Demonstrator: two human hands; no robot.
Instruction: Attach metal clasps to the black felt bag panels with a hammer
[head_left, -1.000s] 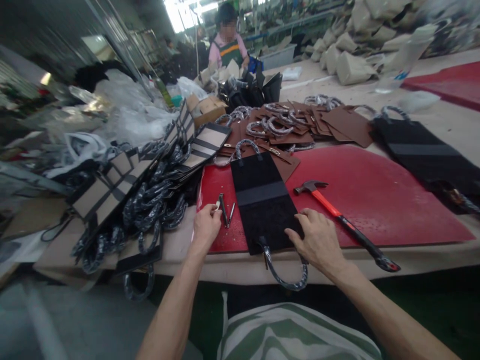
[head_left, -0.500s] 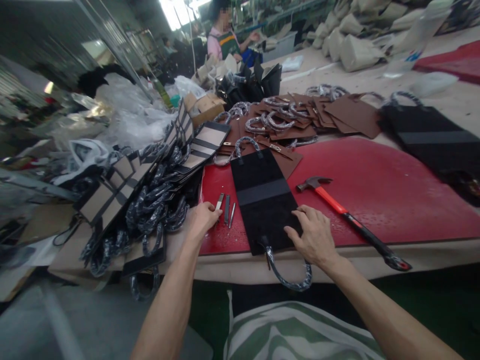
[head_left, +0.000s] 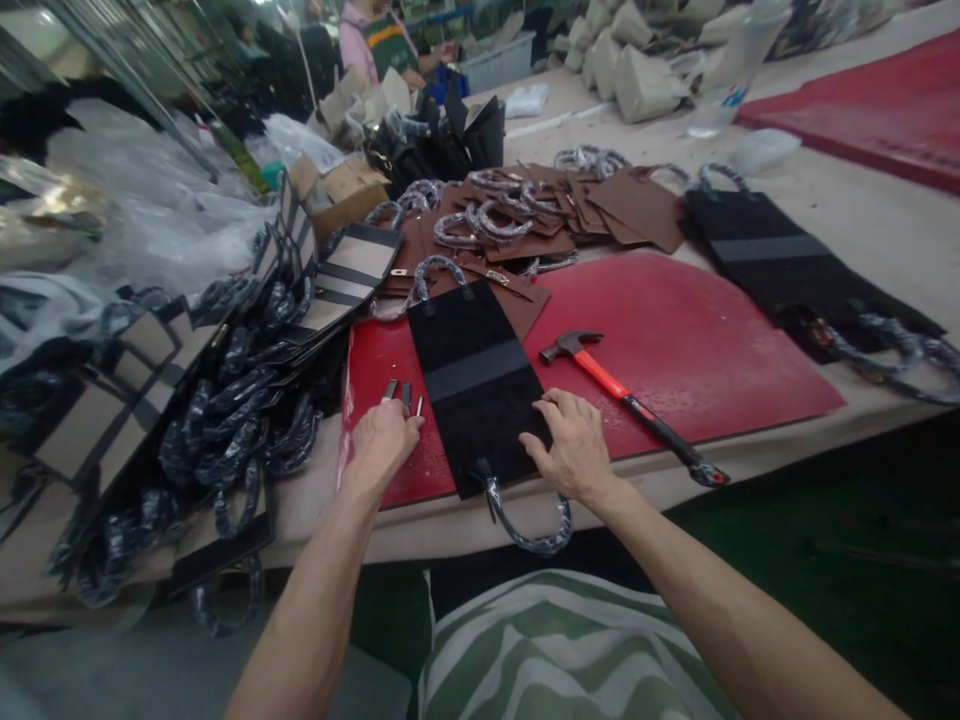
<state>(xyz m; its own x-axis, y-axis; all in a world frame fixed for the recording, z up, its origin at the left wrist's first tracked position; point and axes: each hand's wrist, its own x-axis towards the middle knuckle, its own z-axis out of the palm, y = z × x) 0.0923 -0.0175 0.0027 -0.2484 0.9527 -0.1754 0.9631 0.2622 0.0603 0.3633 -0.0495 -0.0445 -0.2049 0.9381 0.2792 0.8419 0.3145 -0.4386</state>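
Observation:
A black bag panel (head_left: 480, 375) lies flat on the red mat (head_left: 675, 350), with plastic-wrapped handles at its far and near ends. On the panel's right edge rests my right hand (head_left: 574, 445), thumb and fingers apart. My left hand (head_left: 382, 440) is left of the panel, over several small metal tools. Its fingertips are closed around the lower part of a slim metal rod (head_left: 420, 405), whose tip shows above them. Beside it, a dark flat bar (head_left: 406, 394) and a lighter metal piece (head_left: 389, 390) are partly covered by the hand.
A claw hammer (head_left: 600, 375) with a red and black handle lies right of the panel. Brown bag pieces (head_left: 630, 215) are heaped behind; black pieces (head_left: 337, 285) are piled left. Another black panel (head_left: 780, 250) lies right. A person (head_left: 375, 45) is across the table.
My left hand has shifted from the lighter metal piece across to the slim rod. My right hand stays on the panel's edge. The whole view has turned slightly right.

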